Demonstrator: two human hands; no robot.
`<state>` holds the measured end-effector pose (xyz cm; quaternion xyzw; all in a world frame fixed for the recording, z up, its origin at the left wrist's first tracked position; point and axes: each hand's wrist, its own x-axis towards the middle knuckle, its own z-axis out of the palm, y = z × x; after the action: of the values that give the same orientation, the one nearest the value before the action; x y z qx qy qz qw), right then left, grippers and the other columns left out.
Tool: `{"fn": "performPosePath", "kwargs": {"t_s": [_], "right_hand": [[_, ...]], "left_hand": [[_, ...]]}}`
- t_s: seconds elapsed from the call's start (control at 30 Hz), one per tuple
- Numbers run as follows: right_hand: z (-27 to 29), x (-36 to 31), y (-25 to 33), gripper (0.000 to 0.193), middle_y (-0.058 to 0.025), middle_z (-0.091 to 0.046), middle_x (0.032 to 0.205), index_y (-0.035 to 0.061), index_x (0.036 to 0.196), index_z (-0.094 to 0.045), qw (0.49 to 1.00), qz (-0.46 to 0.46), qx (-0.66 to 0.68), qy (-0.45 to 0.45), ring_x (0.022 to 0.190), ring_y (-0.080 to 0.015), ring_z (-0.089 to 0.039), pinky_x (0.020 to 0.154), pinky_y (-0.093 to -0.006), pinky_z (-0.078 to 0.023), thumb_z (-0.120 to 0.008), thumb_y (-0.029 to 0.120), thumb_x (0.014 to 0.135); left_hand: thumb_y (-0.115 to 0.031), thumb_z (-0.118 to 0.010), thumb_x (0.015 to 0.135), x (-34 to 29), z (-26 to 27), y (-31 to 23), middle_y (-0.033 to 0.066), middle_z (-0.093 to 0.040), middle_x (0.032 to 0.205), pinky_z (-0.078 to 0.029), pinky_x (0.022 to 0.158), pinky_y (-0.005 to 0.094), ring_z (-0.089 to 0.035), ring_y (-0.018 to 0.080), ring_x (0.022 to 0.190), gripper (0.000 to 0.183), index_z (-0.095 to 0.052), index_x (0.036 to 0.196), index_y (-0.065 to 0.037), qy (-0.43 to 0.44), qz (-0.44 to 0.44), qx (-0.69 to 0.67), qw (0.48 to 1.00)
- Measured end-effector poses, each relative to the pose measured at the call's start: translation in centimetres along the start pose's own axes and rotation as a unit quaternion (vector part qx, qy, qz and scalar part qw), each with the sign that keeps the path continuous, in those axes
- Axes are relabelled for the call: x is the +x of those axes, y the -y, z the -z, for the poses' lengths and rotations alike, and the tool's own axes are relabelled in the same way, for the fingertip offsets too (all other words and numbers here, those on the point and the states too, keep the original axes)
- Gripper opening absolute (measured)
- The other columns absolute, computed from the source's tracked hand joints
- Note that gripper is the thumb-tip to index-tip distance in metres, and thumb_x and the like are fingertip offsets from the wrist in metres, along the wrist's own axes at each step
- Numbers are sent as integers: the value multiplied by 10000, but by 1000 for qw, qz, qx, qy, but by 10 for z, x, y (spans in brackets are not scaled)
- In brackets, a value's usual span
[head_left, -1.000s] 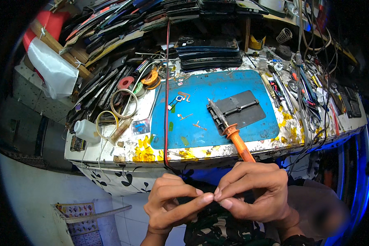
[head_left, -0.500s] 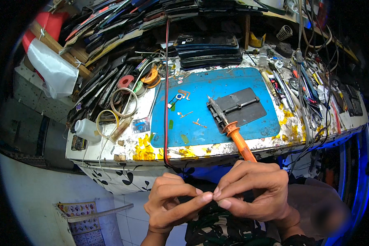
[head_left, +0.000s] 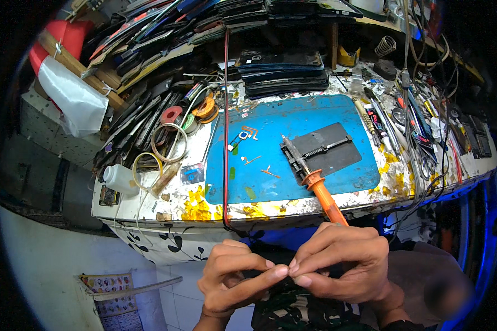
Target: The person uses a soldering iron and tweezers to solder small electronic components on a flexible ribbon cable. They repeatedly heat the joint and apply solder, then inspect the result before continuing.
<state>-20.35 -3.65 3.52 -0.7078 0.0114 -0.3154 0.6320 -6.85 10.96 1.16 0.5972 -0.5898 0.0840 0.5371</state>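
Observation:
In front of the bench edge, my left hand (head_left: 240, 278) and my right hand (head_left: 342, 263) meet at the fingertips. Both are closed in a pinch, and whatever lies between them is too small or too hidden to name. Just beyond my right hand, a soldering iron with an orange handle (head_left: 327, 203) rests with its tip over a black clamp holder (head_left: 299, 157) on a dark plate (head_left: 330, 149). These lie on a blue work mat (head_left: 292, 113). Small copper-coloured flex cables (head_left: 269, 172) and a small part with a dark ring (head_left: 243, 135) are on the mat's left half.
Phones are stacked (head_left: 281, 71) behind the mat. Left stand a white bottle (head_left: 120, 179), tape rings (head_left: 168, 140) and solder spools (head_left: 205, 107). Pens and tools (head_left: 378, 121) crowd the right, beneath hanging cables (head_left: 411, 110). A red-black cable (head_left: 225, 149) crosses the mat's left side.
The view has shifted slightly, so the bench sits a little lower in it. My hands stay pinched together, with only a slight shift of the fingers.

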Motion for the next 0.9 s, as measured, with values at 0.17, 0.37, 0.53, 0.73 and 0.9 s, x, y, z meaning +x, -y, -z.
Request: {"fn": "performPosePath", "kwargs": {"t_s": [0.17, 0.37, 0.53, 0.73, 0.9], "right_hand": [[2, -2, -2, 199, -79, -710, 860, 27, 945, -727, 1000, -4, 4, -2, 730, -121, -633, 533, -226, -457, -773, 25, 751], [4, -3, -2, 209, -87, -712, 862, 28, 940, -726, 1000, -14, 18, -3, 745, -141, -652, 568, -239, -471, -779, 16, 738], [4, -2, -4, 209, -95, -712, 858, 23, 932, -725, 1000, -3, 20, -11, 751, -168, -662, 615, -258, -486, -777, 8, 731], [6, -2, -2, 205, -97, -712, 851, 22, 931, -724, 1000, -10, 11, -7, 754, -175, -667, 637, -265, -489, -774, 8, 733], [2, -1, -3, 141, -100, -706, 832, 19, 863, -727, 1000, -9, 13, -26, 706, -139, -642, 575, -234, -455, -765, 4, 729]], "left_hand": [[-107, -783, 656, 1, -3, 0, -33, -608, 885, -456, 653, 277, -534, 132, 768, 334, -753, 979, -188, 5, 5, 9, 1000], [-94, -787, 650, 2, -3, 0, -36, -607, 893, -457, 654, 276, -536, 132, 774, 340, -753, 974, -190, 11, 6, 16, 1000], [-93, -788, 651, 2, -4, 0, -36, -607, 896, -458, 654, 274, -537, 131, 777, 337, -753, 972, -190, 13, 4, 21, 1000], [-97, -791, 652, 2, -6, 1, -33, -607, 894, -454, 648, 273, -539, 132, 769, 331, -753, 969, -185, 8, -3, 21, 1000], [-97, -795, 656, 2, -5, 0, -29, -609, 895, -450, 646, 270, -540, 129, 766, 321, -752, 964, -179, 6, -5, 27, 1000]]}}
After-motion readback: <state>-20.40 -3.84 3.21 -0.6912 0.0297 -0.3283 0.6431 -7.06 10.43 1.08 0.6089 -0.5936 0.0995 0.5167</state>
